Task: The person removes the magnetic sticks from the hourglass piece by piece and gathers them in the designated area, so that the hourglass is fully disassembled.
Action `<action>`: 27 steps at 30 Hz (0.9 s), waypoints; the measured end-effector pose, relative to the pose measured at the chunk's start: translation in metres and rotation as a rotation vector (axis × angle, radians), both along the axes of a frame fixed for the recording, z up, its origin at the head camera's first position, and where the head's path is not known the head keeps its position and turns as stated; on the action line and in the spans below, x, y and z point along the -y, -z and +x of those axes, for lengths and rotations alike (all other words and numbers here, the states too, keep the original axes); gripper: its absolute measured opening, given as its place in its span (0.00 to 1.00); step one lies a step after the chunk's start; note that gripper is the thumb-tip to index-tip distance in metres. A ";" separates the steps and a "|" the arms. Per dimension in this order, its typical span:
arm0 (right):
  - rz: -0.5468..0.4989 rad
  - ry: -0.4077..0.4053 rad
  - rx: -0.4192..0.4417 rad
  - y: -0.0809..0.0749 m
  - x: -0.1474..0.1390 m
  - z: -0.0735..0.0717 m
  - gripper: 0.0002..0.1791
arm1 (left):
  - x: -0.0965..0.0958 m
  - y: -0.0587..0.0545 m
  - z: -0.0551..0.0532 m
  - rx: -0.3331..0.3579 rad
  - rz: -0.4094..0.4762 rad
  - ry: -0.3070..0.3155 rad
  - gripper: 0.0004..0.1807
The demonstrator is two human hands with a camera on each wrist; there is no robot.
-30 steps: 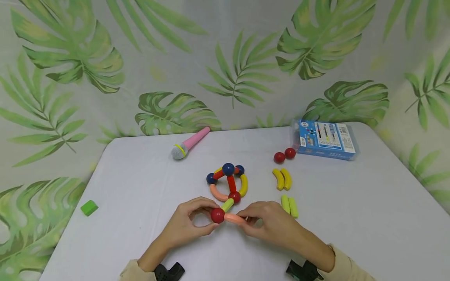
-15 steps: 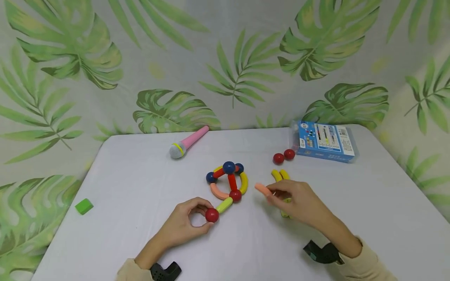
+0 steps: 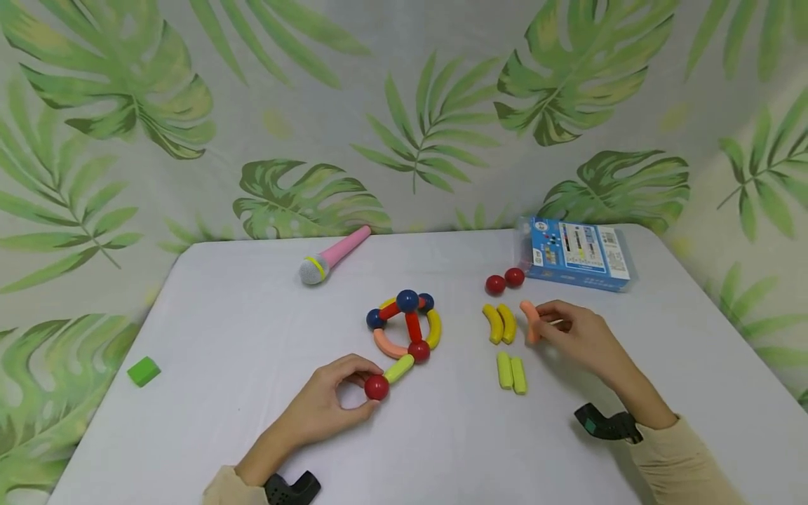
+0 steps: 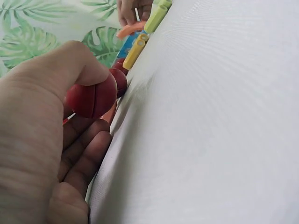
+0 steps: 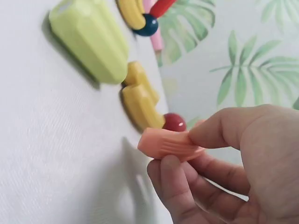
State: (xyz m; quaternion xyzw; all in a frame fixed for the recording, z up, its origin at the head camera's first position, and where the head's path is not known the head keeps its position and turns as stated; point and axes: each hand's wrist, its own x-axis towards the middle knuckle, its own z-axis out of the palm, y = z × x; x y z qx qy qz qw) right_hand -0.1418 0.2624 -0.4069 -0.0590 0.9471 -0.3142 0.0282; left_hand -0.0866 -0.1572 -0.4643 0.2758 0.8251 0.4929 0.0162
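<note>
In the head view my left hand (image 3: 337, 396) pinches a red ball (image 3: 376, 387) between thumb and fingers. From this ball a lime-green rod (image 3: 400, 368) runs to another red ball (image 3: 419, 351). That second ball belongs to a ring-like build of magnetic sticks and balls, topped by a blue ball (image 3: 407, 301). To the right, my right hand (image 3: 577, 333) holds a curved orange stick (image 3: 529, 321) beside two yellow curved sticks (image 3: 500, 324). The right wrist view shows thumb and fingers gripping the ridged middle of the orange stick (image 5: 163, 143), over the white cloth.
Two lime-green sticks (image 3: 511, 373) lie in front of the yellow ones. Two loose red balls (image 3: 505, 280) sit near a blue box (image 3: 577, 254) at the back right. A pink toy microphone (image 3: 334, 254) lies at the back, a green block (image 3: 144, 372) at far left.
My right hand has drawn the orange stick away from the held red ball and carried it right, to beside the yellow sticks. My left hand keeps hold of the ball, shifted slightly left.
</note>
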 end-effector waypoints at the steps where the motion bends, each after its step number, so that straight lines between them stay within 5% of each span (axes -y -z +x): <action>1: 0.003 0.015 0.029 0.003 -0.001 -0.004 0.25 | 0.000 0.001 0.000 -0.006 0.000 0.005 0.23; 6: 0.039 0.049 0.133 0.011 -0.002 -0.016 0.28 | 0.000 0.003 0.002 -0.019 0.000 0.031 0.22; 17: 0.026 0.011 0.149 0.011 0.002 -0.021 0.26 | 0.001 0.001 0.001 -0.009 -0.032 0.039 0.21; 22: 0.048 -0.012 0.073 0.007 0.004 -0.019 0.22 | 0.002 0.001 0.001 -0.009 -0.050 0.033 0.22; 27: 0.035 -0.092 -0.137 -0.001 0.023 -0.006 0.14 | 0.002 -0.001 0.002 -0.018 -0.075 0.020 0.24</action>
